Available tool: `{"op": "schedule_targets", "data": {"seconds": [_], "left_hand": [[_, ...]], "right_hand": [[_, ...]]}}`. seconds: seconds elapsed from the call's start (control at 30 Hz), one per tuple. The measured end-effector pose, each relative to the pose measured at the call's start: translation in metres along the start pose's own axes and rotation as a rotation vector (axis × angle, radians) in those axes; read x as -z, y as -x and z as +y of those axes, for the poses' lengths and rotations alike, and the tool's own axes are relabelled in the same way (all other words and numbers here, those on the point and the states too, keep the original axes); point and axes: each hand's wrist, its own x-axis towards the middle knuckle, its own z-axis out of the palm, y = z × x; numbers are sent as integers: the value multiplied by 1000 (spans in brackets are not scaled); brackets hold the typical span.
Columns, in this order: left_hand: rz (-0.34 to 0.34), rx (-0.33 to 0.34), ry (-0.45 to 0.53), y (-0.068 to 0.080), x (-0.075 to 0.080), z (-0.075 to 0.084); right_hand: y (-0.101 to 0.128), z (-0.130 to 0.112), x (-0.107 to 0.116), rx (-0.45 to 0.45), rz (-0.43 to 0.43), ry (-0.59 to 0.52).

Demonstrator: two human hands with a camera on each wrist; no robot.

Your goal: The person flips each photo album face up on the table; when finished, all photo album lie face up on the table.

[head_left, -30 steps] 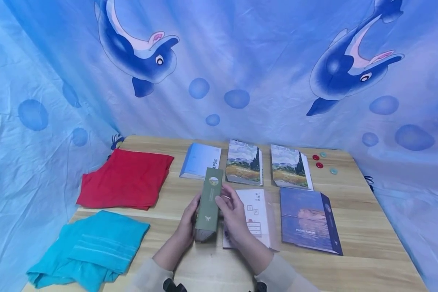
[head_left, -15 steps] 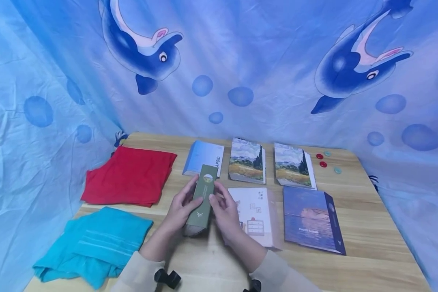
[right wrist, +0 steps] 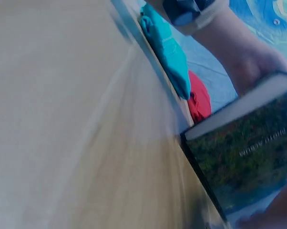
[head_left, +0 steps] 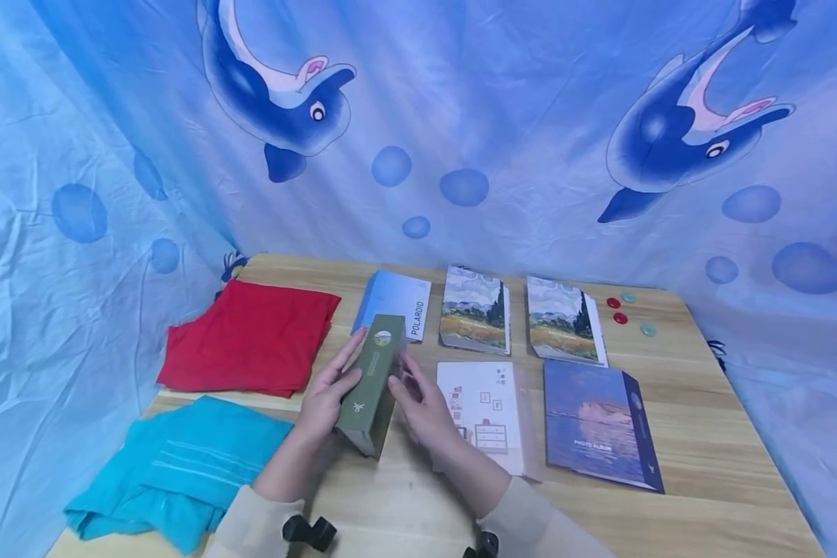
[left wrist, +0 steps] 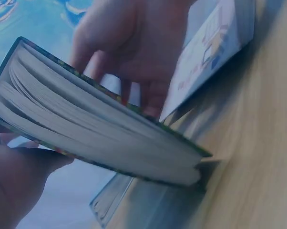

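Between both hands stands a thick green photo album [head_left: 373, 380], its spine turned up and its long edge close over the table. My left hand [head_left: 324, 399] grips it from the left, thumb at the spine's edge. My right hand [head_left: 425, 407] holds the opposite side, thumb and fingers against the cover. Page edges of the album [left wrist: 86, 114] fan slightly in the left wrist view. Its dark leafy cover [right wrist: 258, 152] reads "PHOTO ALBUM" in the right wrist view. Just right of it lies a white album [head_left: 481, 411] with furniture drawings, partly behind my right forearm.
Along the back lie a blue Polaroid album [head_left: 411, 302] and two landscape-painted albums [head_left: 474, 314]. A purple-blue album [head_left: 589, 422] is at right, below red and green discs [head_left: 621, 318]. Folded red cloth [head_left: 251, 337] and turquoise cloth [head_left: 181, 465] lie left. A dolphin curtain [head_left: 516, 116] hangs behind.
Both hands have carried the green album left, off the white album's side, and turned it so a side cover faces right. The left thumb has come up to the spine. The head view has shifted slightly.
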Motion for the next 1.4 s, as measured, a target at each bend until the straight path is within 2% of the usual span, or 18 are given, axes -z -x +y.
{"op": "schedule_targets", "data": {"seconds": [0.07,0.13,0.23,0.33,0.43,0.6,0.8,0.93,1.0,1.23,1.4], "left_hand": [[-3,-29,-26,0,4,0],[5,-58,-64,-1,8,0],[6,-68,-96,-2,13,-2],[8,-52,-105,-3,17,-5],[26,-22,-138,-2,20,-9],[92,90,-248,-2,25,-16],[98,267,-258,-3,33,-30],[99,326,-323,-1,36,-38],[93,326,-388,0,37,-39],[46,244,-804,0,37,-32],[20,170,-896,-4,33,-21]], "right_hand": [[-2,1,2,-65,-21,101],[-3,3,4,-121,-38,123],[-4,5,4,-148,-54,38],[-4,7,2,-135,-65,-84],[-5,10,1,-132,-63,-151],[-5,12,1,-139,-70,-206],[-3,12,3,-149,-56,-203],[0,16,3,-168,-36,-196],[1,18,3,-172,-24,-193],[3,18,8,-116,-7,-172],[9,11,22,-67,5,-150]]}}
